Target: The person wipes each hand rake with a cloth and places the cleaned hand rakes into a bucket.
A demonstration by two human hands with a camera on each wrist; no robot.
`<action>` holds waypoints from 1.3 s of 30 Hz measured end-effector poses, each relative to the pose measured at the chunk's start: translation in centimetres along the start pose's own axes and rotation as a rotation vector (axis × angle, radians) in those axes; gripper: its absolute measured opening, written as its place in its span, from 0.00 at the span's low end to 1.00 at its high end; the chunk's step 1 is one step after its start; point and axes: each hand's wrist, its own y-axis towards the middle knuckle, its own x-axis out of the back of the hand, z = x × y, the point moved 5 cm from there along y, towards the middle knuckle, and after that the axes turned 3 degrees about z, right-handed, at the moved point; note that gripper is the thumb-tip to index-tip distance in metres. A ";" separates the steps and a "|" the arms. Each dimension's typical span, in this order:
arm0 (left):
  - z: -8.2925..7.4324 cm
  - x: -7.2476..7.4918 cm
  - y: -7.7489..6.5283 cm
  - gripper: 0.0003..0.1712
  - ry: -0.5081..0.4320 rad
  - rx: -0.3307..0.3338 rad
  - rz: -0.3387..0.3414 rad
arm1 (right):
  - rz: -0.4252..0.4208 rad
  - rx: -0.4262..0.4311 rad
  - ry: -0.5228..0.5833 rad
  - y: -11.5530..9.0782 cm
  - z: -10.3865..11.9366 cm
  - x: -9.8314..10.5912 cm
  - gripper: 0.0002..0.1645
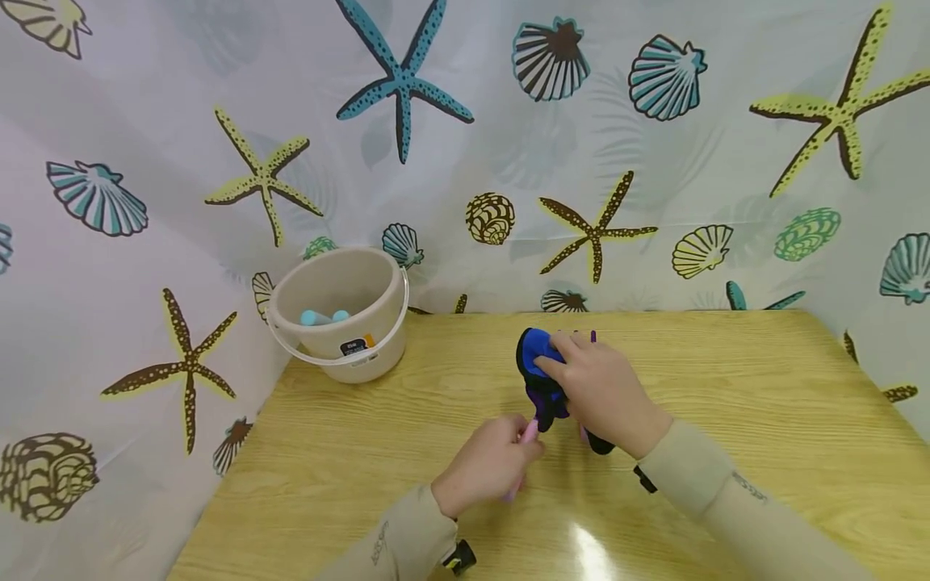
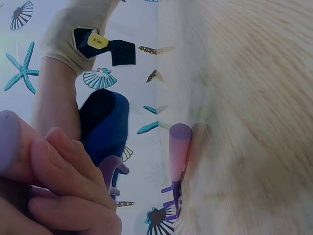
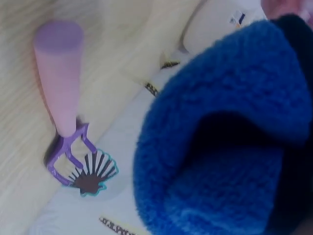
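While the pink handle of a purple-pronged tool (image 1: pixel 529 434) is gripped in the curled fingers of the left hand (image 1: pixel 494 460), a blue fleecy cloth (image 1: pixel 539 345) is pinched by the right hand (image 1: pixel 603 391) at the handle's 12 o'clock, by the prongs. If the cloth were pulled sideways, its pile could be snagged by a prong and the handle twisted loose. At 2 o'clock, a 2nd tool (image 3: pixel 61 83) is laid on the table (image 1: pixel 726 387); it could be knocked by a wide right-hand sweep. The bucket (image 1: pixel 327 282), well apart at 10 o'clock, is judged unlikely to be bumped.
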 end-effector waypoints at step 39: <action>0.0 0.2 0.4 0.11 0.038 -0.028 0.000 | 0.163 -0.083 0.197 -0.6 -0.3 -0.2 0.35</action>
